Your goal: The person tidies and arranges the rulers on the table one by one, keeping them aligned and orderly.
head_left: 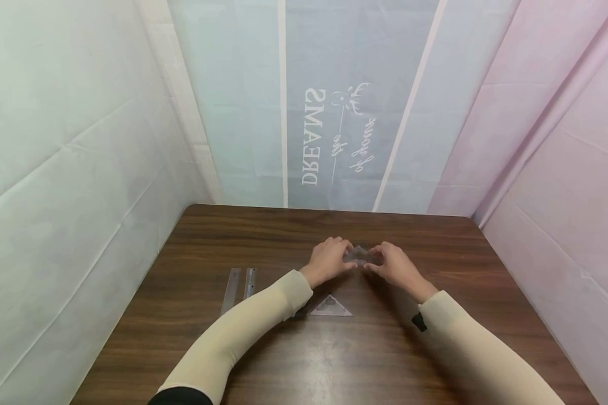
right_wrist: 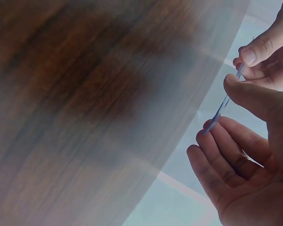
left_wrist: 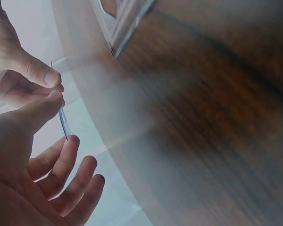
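Between both hands, above the far part of the table (head_left: 314, 360), is a thin clear plastic set square (head_left: 358, 255), its peaked edge pointing up. My left hand (head_left: 329, 260) pinches one side between thumb and fingers, the other fingers spread apart. On the opposite side my right hand (head_left: 396, 266) pinches it the same way. Both wrist views show the set square (left_wrist: 63, 123) nearly edge-on, as a slim line, so its markings cannot be read. Another clear set square (head_left: 331, 306), with a cut-out in it, lies flat nearer the body, beside the left sleeve.
Left of the left forearm lie a clear ruler (head_left: 230, 289) and a second narrow strip-like ruler (head_left: 250, 281), both partly hidden by the sleeve. Cloth hangings (head_left: 233, 112) stand behind the table and along both sides.
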Demonstrator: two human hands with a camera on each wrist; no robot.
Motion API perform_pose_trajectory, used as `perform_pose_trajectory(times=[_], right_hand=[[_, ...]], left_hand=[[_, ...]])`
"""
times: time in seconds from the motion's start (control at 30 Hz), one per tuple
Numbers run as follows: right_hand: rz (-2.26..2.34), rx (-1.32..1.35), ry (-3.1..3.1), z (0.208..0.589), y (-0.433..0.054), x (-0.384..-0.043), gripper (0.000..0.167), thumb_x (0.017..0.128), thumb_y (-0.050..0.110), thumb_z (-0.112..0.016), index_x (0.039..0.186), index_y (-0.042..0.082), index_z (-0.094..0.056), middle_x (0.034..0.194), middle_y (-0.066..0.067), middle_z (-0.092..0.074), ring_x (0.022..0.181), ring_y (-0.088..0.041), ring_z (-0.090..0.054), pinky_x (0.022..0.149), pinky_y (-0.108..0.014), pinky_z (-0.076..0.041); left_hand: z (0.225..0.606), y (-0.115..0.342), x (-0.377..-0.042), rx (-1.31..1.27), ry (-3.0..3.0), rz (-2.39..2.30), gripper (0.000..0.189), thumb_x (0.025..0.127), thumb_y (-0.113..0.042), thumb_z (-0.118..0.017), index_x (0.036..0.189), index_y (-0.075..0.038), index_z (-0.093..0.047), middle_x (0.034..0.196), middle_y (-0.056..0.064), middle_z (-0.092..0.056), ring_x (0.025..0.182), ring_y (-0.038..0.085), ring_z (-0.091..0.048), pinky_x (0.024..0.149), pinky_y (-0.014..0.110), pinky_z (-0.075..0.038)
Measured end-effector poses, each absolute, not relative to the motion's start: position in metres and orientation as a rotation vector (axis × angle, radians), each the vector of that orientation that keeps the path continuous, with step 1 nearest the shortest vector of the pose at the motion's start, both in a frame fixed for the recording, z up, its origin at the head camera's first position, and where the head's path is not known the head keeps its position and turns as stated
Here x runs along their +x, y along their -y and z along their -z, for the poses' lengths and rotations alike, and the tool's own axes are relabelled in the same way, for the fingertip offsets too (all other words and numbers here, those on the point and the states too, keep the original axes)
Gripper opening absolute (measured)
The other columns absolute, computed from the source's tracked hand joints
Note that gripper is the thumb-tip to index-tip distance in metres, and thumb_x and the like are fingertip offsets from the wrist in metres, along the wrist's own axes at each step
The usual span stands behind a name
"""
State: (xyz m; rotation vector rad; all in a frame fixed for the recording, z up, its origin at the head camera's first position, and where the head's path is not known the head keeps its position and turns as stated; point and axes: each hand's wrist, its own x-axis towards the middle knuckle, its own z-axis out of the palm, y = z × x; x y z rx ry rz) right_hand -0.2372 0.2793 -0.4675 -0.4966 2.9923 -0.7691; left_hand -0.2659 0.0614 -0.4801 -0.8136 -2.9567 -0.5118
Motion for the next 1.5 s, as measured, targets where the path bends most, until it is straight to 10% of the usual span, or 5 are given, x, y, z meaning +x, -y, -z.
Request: perform_pose_trajectory(times=[1.5], right_hand=[[0.749,-0.607,-2.960,0.488,-0.314,-0.158,0.033,0.087,0.021,-0.093,0.109,0.006,-0.074,0.099,0.000,-0.068,0.088,-0.013,-0.064,0.074,-0.035,-0.057]], left_hand=[[0.491,-0.086,-0.182,-0.976,2.838,0.093,0.042,0.089,-0.063,-0.081,0.107,-0.026,-0.076,0.093,-0.011,-0.069,0.086,0.010,-0.061,0.071,0.026,-0.050]])
